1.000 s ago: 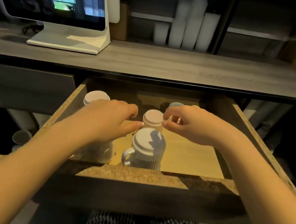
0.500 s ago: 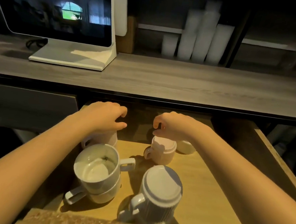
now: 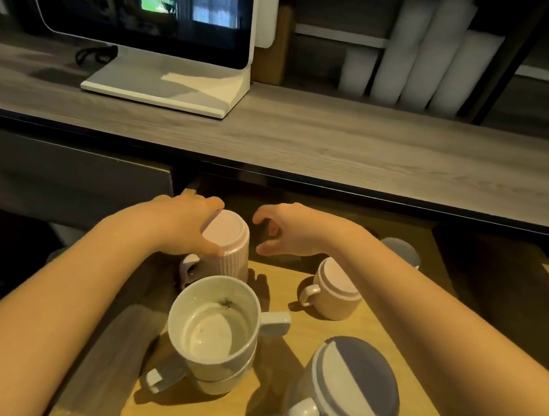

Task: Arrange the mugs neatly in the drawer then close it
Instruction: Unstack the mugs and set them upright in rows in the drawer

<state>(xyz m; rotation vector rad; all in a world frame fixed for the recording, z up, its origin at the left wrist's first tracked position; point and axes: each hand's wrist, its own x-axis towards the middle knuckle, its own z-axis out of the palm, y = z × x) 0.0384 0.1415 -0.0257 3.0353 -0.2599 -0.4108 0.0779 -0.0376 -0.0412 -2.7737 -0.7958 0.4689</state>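
Two hands reach into the open drawer (image 3: 386,322), under the edge of the counter (image 3: 306,137). The left hand (image 3: 181,225) lies on an upturned pink mug (image 3: 229,247) at the back left, fingers spread around its base — thumb at the near rim, the others curled over the far side — gripping it. The right hand (image 3: 292,231) hovers just beside that mug, thumb and fingers curved apart and holding nothing; its fingertips are in shadow, so whether they brush the mug is hard to say.

Nearer the camera stand two white mugs (image 3: 212,336), one nested upright in the other, their handles pointing different ways. To the right sits a short pink mug (image 3: 334,289), upside down, handle to the left. At the front right is an inverted grey mug (image 3: 346,392), half lit. Another grey mug (image 3: 400,250) shows partly behind the right forearm at the back — dim there. A monitor (image 3: 145,1) stands on the counter.
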